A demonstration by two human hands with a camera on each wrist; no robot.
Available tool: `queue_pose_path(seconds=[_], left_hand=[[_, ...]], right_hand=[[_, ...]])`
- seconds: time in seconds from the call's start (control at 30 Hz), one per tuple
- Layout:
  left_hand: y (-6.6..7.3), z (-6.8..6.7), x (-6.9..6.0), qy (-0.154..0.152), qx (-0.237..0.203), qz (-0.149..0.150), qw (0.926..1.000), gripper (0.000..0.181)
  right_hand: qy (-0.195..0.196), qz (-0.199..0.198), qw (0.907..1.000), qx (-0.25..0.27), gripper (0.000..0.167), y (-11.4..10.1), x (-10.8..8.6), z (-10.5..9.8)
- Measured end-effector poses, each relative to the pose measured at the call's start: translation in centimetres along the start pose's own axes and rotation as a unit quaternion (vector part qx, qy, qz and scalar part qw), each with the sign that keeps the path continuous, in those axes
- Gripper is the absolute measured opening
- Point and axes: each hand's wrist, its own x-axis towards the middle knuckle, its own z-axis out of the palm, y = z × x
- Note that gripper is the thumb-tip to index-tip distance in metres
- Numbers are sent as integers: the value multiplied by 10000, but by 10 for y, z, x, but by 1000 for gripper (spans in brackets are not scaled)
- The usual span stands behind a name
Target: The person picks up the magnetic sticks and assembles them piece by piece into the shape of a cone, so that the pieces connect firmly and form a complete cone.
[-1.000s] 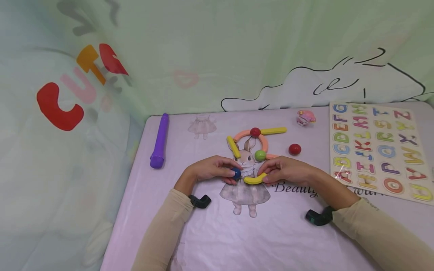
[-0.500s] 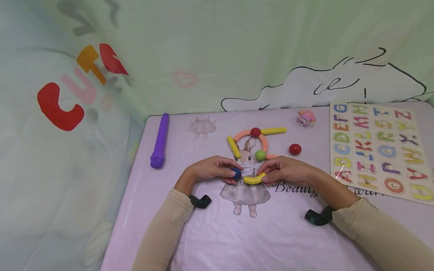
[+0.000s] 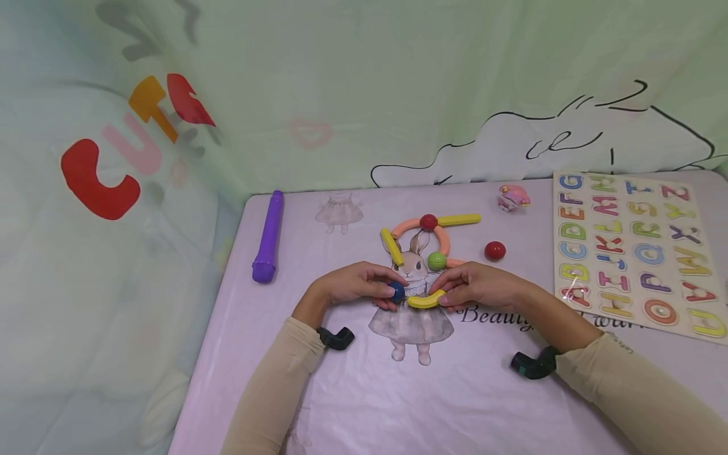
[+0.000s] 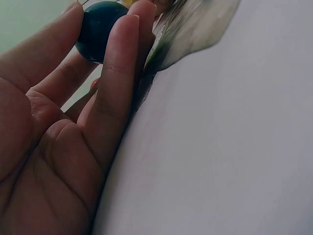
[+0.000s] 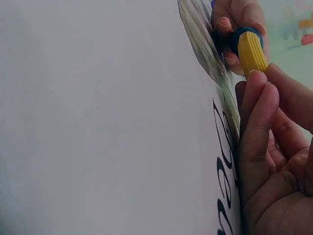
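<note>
Thumb and fingers of my left hand (image 3: pixel 361 282) pinch a blue ball (image 3: pixel 396 291), which looks dark teal in the left wrist view. Just to its right, my right hand (image 3: pixel 476 285) pinches one end of a curved yellow stick (image 3: pixel 425 300), its free end pointing at the ball. In the right wrist view the yellow stick (image 5: pixel 252 51) overlaps the blue ball (image 5: pixel 237 38); whether they touch I cannot tell. Beyond my hands lie a straight yellow stick (image 3: pixel 392 246), a green ball (image 3: pixel 436 261) and a red ball (image 3: pixel 428 222) joined with curved orange sticks (image 3: pixel 442 240).
Another straight yellow stick (image 3: pixel 459 219) extends right from the joined red ball. A loose red ball (image 3: pixel 495 251) and a small pink toy (image 3: pixel 514 197) lie farther right. An alphabet board (image 3: pixel 637 253) covers the right side. A purple microphone-shaped toy (image 3: pixel 268 237) lies at the left.
The curved yellow stick in my right hand has shifted slightly left, toward the blue ball. My left hand and the things on the table look unmoved.
</note>
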Motion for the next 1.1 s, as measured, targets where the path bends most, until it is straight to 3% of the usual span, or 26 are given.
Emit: queue_pose_path(seconds=[1.1], left_hand=[[-1, 0, 0, -13, -3, -73, 10000, 39]], right_hand=[[115, 124, 9999, 37, 38, -1, 1, 2]])
